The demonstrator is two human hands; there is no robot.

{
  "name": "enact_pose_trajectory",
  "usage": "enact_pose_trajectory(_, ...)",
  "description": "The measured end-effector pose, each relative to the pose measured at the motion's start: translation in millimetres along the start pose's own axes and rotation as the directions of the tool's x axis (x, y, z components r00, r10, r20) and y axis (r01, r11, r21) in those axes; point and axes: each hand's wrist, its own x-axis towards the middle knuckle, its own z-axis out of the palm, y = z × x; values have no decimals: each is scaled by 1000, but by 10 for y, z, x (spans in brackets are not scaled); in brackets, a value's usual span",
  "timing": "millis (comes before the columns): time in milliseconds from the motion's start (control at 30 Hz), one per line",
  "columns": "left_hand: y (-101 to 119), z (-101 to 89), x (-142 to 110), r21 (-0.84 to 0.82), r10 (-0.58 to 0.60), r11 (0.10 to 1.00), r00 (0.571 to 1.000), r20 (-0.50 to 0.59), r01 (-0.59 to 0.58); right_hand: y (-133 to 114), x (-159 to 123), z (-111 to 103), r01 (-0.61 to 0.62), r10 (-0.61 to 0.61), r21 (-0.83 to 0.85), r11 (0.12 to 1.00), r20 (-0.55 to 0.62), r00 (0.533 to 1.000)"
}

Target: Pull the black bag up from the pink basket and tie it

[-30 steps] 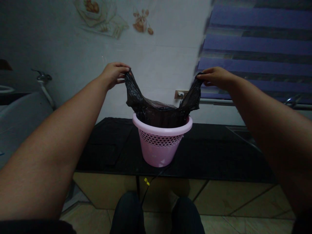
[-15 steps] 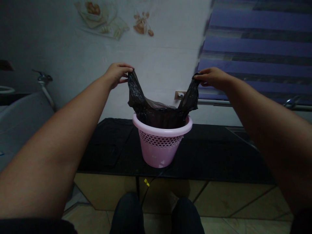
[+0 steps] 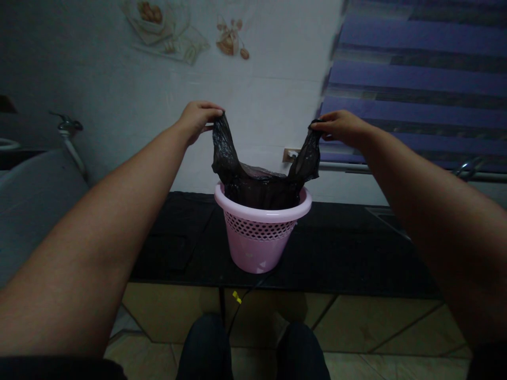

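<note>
I'm standing in what looks like a home kitchen: before me runs a black counter [image 3: 340, 253] over tan cupboard doors [image 3: 170, 311], with a sink [image 3: 385, 215] and tap [image 3: 469, 168] rightward, food-printed wall tiles [image 3: 227, 39] and a purple striped blind [image 3: 420, 76].

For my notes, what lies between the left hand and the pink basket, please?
The head view shows a black bag running from the left hand into the pink basket.

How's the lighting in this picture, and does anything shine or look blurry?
In the head view, light is dim, leaving the black countertop nearly featureless; in the head view too, small glints show on the black bag, and the purple blind looks soft-edged.
</note>
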Motion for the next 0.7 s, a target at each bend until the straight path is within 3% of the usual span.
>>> enact_pose_trajectory(167, -4, 39, 53, 8, -51, 999, 998, 21, 51, -60, -57, 21, 6, -6, 7, 1000, 1, 1000)
enact_pose_trajectory(467, 50, 140, -60, -34, -15, 999, 999, -43, 14, -62, -56, 67, 16, -16, 10, 1000, -18, 1000)
enact_pose_trajectory(700, -11, 165, -5, -4, 6, 1000, 998, -70, -6, -52, -24, 118, 36, -36, 13, 999, -17, 999)
